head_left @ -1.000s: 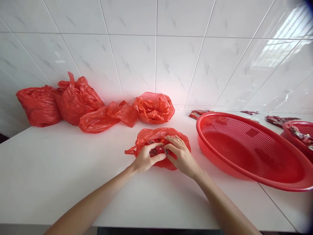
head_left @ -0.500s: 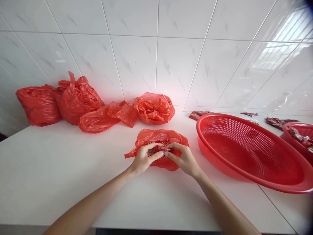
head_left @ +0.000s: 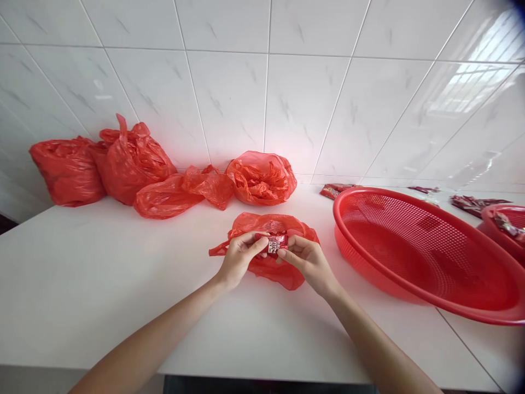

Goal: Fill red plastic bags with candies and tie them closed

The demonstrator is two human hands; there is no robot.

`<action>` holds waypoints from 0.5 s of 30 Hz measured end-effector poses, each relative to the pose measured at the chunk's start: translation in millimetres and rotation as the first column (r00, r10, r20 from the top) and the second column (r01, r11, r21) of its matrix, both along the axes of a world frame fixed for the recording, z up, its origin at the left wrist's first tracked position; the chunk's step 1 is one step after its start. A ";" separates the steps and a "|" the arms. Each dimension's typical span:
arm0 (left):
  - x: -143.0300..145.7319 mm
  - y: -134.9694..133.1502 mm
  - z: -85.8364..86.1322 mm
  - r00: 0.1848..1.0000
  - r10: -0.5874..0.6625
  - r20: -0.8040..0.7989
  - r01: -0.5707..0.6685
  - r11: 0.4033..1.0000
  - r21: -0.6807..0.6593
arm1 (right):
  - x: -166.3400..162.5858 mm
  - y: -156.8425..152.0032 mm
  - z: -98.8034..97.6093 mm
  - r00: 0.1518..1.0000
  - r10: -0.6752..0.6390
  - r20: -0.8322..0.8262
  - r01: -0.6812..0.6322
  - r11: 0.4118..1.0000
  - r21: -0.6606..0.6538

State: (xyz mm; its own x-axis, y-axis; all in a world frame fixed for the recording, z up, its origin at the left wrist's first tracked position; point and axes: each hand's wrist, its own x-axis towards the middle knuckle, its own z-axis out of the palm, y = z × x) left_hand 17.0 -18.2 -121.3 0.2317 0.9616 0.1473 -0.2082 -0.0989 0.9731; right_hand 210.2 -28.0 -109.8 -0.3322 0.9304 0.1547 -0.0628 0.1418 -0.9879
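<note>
Between my two hands is a small red packet (head_left: 274, 243) with a black-and-white printed patch facing me. My left hand (head_left: 243, 256) pinches its left end, thumb in front. At the right end, the thumb and fingers of my right hand (head_left: 307, 261) are closed on it too. Directly beneath and behind the packet lies an opened red plastic bag (head_left: 287, 276) on the white counter (head_left: 172, 279). The packet and my hands hide most of what is in the bag.
Along the tiled wall stand stuffed red bags (head_left: 129, 164), a crumpled flat bag (head_left: 168, 197) and a round open bag (head_left: 262, 180). To the right sits a large red plastic basket (head_left: 389, 257). Behind it are red packets (head_left: 334, 190) and a smaller red basket (head_left: 504, 230).
The packet has turned so its printed patch now faces me more fully. Both hands keep hold of it over the bag. The view has shifted slightly.
</note>
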 end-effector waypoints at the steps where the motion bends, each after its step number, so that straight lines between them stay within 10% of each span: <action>1: -0.6 -0.2 0.5 1.000 -0.018 0.009 0.018 1.000 0.001 | 0.0 -0.4 0.2 1.000 -0.001 -0.020 0.001 1.000 -0.007; 15: -4.5 -1.0 -1.4 1.000 -0.001 -0.022 0.002 0.996 0.084 | -0.1 -2.0 0.8 0.979 -0.015 -0.206 -0.008 0.994 -0.112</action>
